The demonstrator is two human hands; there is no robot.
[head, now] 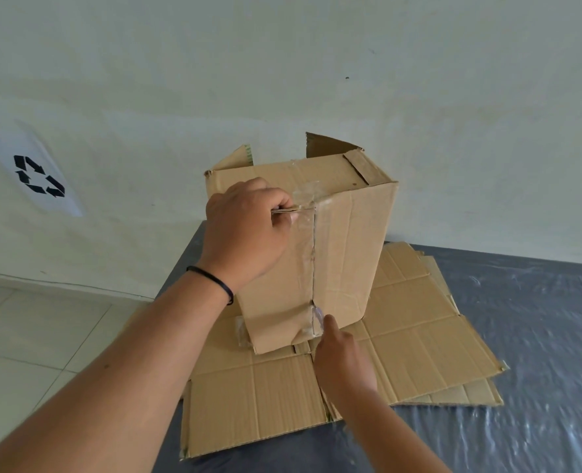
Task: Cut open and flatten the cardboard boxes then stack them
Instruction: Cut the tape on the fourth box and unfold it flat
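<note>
Flattened sheets (pixel 402 336) lie stacked under the box (pixel 347 240), which stands unflattened. Left hand (pixel 245 230) grips its flap; right hand (pixel 344 360) pinches tape (pixel 317 315).

Right hand's (pixel 345 361) grasp hidden

- Two forearms in view, both bare from the lower frame edge to the wrists; no sleeves visible.
- Left hand (pixel 245 230): bare, no glove, no ring visible on the parts that show.
- Left wrist: one thin dark cord band (pixel 214 280), worn snug just behind the hand; a plain loop, with no clasp or bead discernible.
- Right hand (pixel 345 361): bare, no glove; seen from the back, with no ring or marking discernible.
- Right wrist: bare, no band or watch.
- No other clothing of the person in view.
</note>
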